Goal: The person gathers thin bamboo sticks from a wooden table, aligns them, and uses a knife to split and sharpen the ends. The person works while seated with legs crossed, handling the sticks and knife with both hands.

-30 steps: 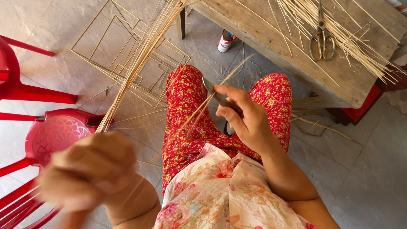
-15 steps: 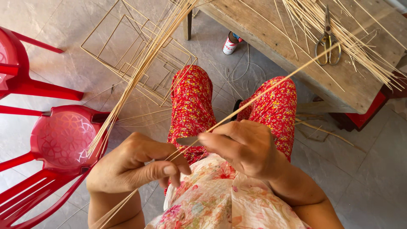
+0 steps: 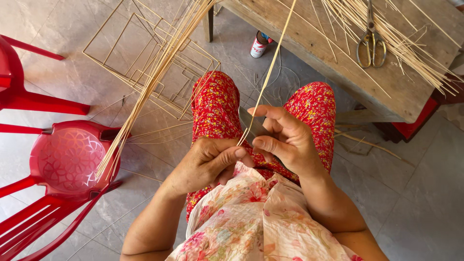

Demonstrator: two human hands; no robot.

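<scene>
— Grey floor tiles (image 3: 72, 63) lie under you. At far left a red plastic chair (image 3: 63, 159) carries a leaning bundle of thin sticks (image 3: 145, 96), and beyond it square stick frames (image 3: 145, 53) lie flat on the floor.

— And my hands?

— Both sit over your lap, close together. Your left hand (image 3: 208, 162) is curled, its thumb and forefinger pinched shut on the near end of a single thin strip (image 3: 268, 72). Your right hand (image 3: 285, 140) is just beside it, touching the same strip a little higher, fingers bent around a knife blade (image 3: 247, 122) whose flat shows between the two hands.

— Which way does the strip run?

— Its long axis runs from your left fingertips up and away from you, tilting slightly to the right, past your knees and across the edge of the wooden bench (image 3: 386, 92). The free end leaves the view at the top. Your left hand has the end; your right holds the blade at the point where strip and steel meet.

— Anything further right?

— Scissors (image 3: 371, 46) and loose sticks (image 3: 411, 48) lie on the bench, well apart from both hands.
</scene>
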